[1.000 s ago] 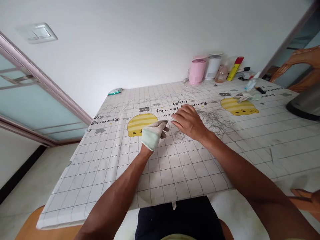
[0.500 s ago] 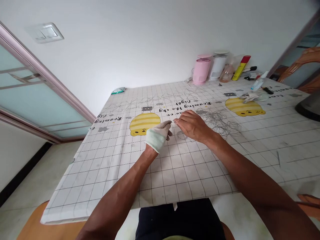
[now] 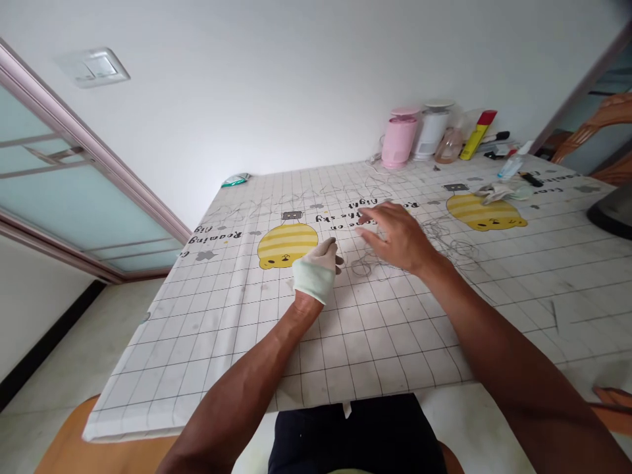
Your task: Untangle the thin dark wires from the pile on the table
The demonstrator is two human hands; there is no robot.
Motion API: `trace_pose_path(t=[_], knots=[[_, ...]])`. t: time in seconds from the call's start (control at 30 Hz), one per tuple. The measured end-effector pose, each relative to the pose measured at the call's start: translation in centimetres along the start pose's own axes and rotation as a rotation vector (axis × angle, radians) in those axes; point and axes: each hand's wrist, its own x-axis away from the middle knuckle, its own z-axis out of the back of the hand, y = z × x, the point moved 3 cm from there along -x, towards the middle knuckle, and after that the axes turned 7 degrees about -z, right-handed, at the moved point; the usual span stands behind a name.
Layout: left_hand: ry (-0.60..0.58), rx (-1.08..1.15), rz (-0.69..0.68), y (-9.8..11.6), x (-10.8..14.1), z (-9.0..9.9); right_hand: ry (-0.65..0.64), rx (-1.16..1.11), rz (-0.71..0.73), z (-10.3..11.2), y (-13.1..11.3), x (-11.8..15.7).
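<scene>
My left hand (image 3: 316, 268), in a white work glove with a pale green cuff, is closed in a pinch above the tablecloth. What its fingertips hold is too thin to make out. My bare right hand (image 3: 395, 236) hovers just to the right of it, thumb and fingers apart, with nothing visible in them. A tangle of thin grey wire or thread (image 3: 457, 249) lies on the cloth, partly hidden behind the right hand and wrist. Loose loops of it (image 3: 363, 266) show between the two hands.
A checked tablecloth (image 3: 355, 355) covers the table. Along the wall stand a pink cylindrical device (image 3: 399, 141), a white one (image 3: 432, 135), and a yellow spray can (image 3: 476, 138). Another glove (image 3: 496, 192) lies at the right, near a dark-based object (image 3: 615, 214). A green packet (image 3: 236, 180) sits far left.
My right hand has moved away from the left fingertips, to the right, and its fingers have opened. My left hand stays pinched, turned slightly and shifted a little to the right.
</scene>
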Motion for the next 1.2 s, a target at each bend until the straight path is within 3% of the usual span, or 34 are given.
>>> trace_pose_path(t=[0.1,0.17,0.33,0.47,0.67,0.83,0.97,1.1,1.13,1.2], knots=[[0.063,0.041,0.043,1.3,0.0,0.8,0.138,-0.104,-0.184,1.6,1.1,-0.1],[0.077,0.072,0.044,2.1,0.2,1.0,0.154,-0.147,-0.231,2.1,1.3,0.0],[0.076,0.089,0.021,3.0,0.9,0.6,0.067,-0.175,-0.088,2.0,0.2,-0.1],[0.063,0.051,0.020,2.9,1.2,0.4,0.015,-0.045,0.060,0.7,-1.1,0.2],[0.053,0.023,0.081,2.5,0.9,0.2,0.015,0.079,0.089,-2.5,-1.9,1.1],[0.030,-0.004,0.104,2.2,0.9,-0.2,-0.015,0.046,0.073,-3.2,-1.5,1.3],[0.061,0.049,0.081,2.3,1.0,-0.2,-0.007,-0.036,-0.019,-2.0,-0.9,0.9],[0.116,0.131,0.047,2.7,0.8,0.5,0.134,-0.156,-0.285,-0.4,-0.5,0.7],[0.132,0.154,0.032,2.8,0.8,0.7,0.115,-0.218,-0.363,-0.4,-0.5,0.7],[0.160,0.200,-0.010,2.9,0.7,1.0,-0.040,-0.365,-0.478,-1.3,-0.9,1.0]])
